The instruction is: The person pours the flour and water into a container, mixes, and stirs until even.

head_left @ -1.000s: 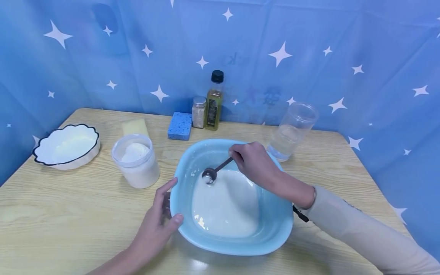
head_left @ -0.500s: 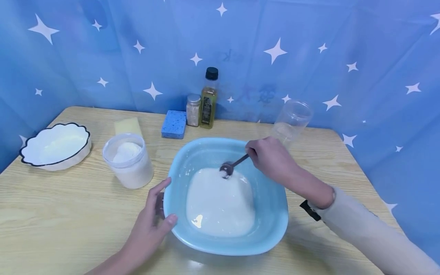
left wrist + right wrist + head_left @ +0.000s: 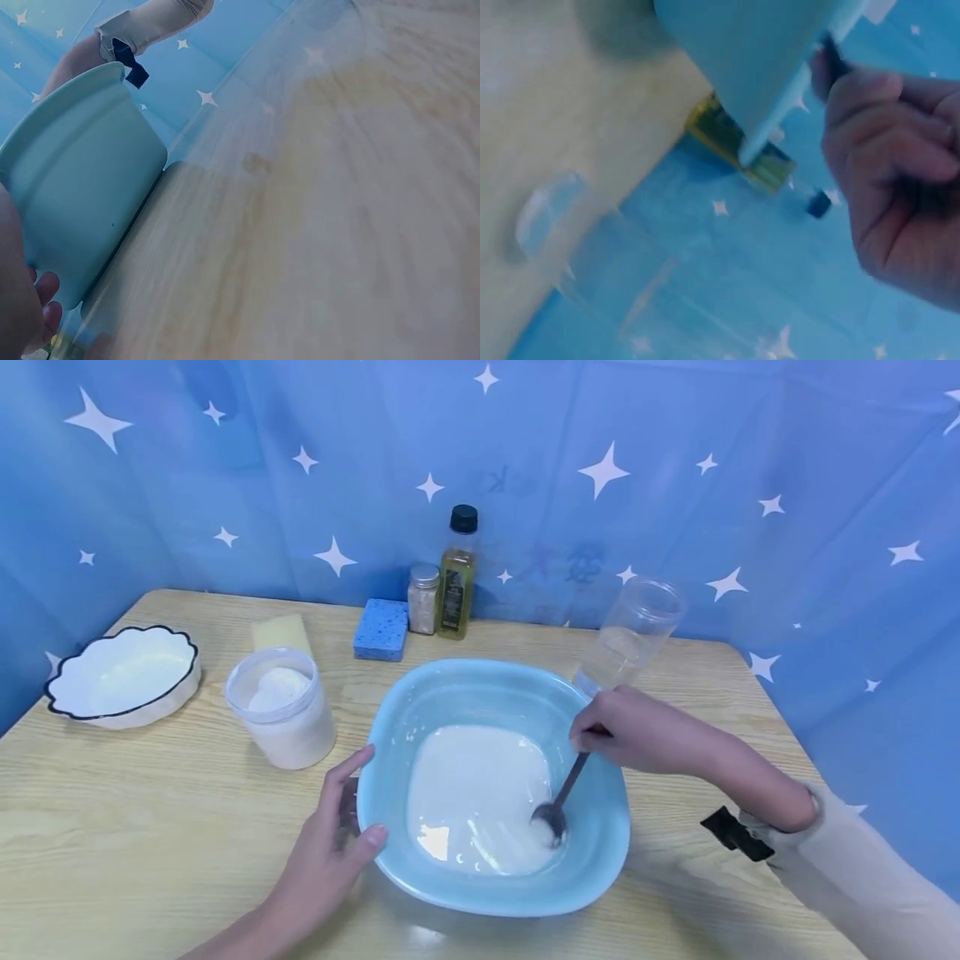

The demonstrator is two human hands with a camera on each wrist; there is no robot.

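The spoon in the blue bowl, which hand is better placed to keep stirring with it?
Right: the right hand grips the spoon in the white liquid; the left hand holds the blue bowl rim.

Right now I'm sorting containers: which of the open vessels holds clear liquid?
The tall clear plastic jar behind the right hand; the others hold white contents.

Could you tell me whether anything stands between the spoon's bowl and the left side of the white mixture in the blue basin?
Nothing visible does. The spoon dips into the mixture near its right edge, held by the right hand, and the surface to its left lies open.
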